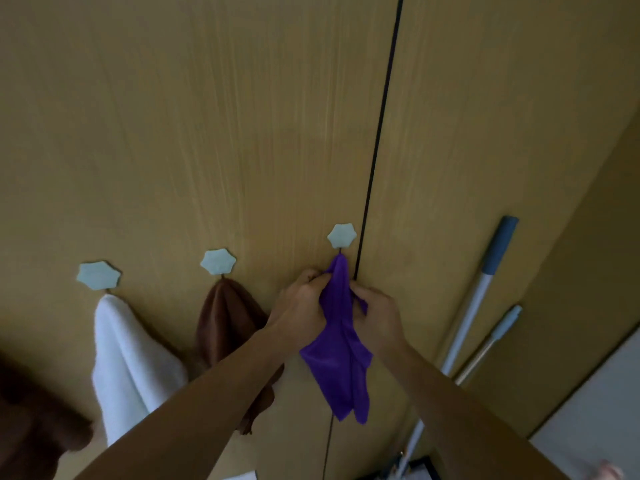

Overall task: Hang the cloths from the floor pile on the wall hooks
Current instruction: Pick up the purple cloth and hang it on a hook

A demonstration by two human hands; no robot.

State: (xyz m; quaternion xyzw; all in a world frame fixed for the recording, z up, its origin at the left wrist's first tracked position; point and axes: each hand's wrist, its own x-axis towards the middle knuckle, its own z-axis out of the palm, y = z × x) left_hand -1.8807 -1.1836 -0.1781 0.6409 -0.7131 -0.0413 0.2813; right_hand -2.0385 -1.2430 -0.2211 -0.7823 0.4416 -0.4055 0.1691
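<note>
Three pale star-shaped hooks sit in a row on the wooden wall. A purple cloth (341,344) hangs from the right hook (341,235), its top bunched at the peg. My left hand (301,306) grips the cloth's left side just below the hook. My right hand (375,315) grips its right side. A brown cloth (221,323) hangs from the middle hook (218,261). A white cloth (126,358) hangs from the left hook (98,274). The floor pile is out of view.
A dark vertical seam (381,133) splits the wooden panels just right of the purple cloth. Two long poles (485,289) lean against the wall at the right. A dark brown blurred shape (31,420) fills the lower left corner.
</note>
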